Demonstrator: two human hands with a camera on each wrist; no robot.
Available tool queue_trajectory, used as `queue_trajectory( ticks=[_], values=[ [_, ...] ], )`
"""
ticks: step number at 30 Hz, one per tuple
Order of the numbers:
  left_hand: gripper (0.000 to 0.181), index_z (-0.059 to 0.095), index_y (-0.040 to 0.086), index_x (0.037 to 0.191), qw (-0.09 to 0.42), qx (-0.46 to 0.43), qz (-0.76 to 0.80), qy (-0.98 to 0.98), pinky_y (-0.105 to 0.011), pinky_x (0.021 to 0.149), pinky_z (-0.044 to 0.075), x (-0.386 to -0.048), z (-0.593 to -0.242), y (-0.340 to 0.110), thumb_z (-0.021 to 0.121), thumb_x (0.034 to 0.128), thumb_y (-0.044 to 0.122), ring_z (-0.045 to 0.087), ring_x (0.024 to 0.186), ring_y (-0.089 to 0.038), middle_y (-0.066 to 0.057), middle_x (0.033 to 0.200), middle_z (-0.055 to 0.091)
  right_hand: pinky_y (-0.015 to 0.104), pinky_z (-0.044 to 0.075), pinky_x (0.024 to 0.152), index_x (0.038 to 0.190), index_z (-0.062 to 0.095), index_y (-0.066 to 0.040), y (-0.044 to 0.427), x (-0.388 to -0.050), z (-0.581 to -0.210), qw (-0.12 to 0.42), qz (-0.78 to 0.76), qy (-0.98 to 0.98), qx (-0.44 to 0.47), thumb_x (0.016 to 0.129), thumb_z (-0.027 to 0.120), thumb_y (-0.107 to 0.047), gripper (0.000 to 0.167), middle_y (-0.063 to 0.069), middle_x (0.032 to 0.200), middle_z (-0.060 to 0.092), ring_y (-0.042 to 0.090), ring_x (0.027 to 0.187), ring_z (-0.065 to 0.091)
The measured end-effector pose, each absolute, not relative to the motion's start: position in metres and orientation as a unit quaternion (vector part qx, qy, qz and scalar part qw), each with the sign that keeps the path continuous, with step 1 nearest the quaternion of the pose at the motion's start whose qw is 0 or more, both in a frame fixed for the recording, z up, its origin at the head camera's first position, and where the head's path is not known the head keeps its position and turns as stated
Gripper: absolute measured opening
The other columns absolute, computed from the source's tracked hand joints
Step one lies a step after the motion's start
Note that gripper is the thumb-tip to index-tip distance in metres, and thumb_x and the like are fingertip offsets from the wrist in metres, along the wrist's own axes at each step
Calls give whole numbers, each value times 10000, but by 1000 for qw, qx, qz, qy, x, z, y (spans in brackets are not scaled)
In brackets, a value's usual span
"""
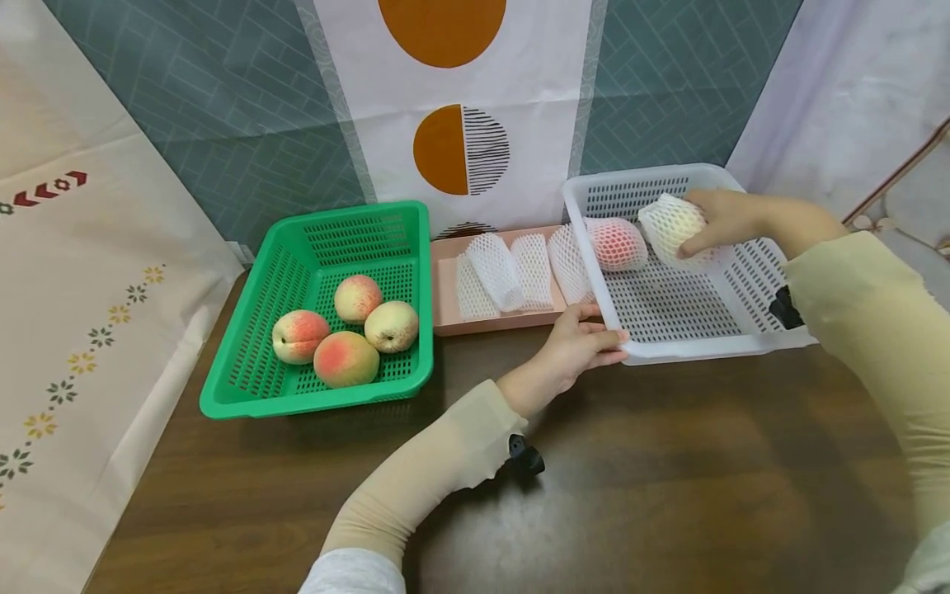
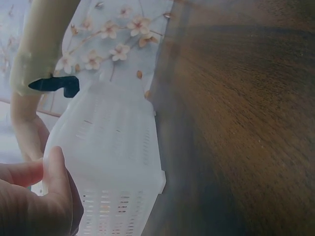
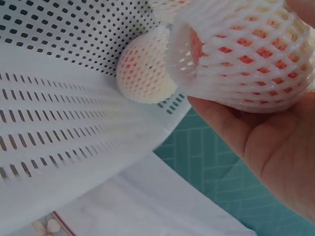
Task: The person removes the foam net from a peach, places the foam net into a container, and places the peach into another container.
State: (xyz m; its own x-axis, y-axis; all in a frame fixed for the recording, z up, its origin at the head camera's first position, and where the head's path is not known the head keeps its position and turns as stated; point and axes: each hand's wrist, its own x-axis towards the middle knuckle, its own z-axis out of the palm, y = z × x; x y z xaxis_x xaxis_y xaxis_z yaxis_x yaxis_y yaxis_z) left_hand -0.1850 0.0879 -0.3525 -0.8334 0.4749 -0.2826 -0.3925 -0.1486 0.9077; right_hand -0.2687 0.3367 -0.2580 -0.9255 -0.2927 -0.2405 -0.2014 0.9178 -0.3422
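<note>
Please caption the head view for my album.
Right hand holds netted fruit over the white basket; left hand grips its rim.

Netted fruit in right grip

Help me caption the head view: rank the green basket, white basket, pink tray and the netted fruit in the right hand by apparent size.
1. Green basket and white basket: too alike to rank
2. Pink tray, partly hidden
3. Held netted fruit

Wrinkled, loose-ended cream oversleeves, pale grey sleeves above, small black wrist cameras
</note>
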Motion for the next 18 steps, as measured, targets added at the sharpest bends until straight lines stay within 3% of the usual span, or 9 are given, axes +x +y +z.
queue_trajectory(
  ticks=[13,18],
  values=[
    [395,463,-17,1208,293,51,752,588,-398,861,521,-185,-350,92,610,853,-111,651,850,-235,-148,952,623,374,483,736,1392,250,75,327,-244,-246,125,-164,968,-141,819,703,-259,803,246,1185,484,300,959,507],
    [394,457,-10,1212,304,38,757,577,-424,902,496,-187,-349,89,592,860,-121,644,914,-276,-201,1044,625,291,469,710,1369,188,82,319,-230,-245,95,-196,966,-138,812,704,-239,824,261,1142,472,300,947,519]
  ],
)
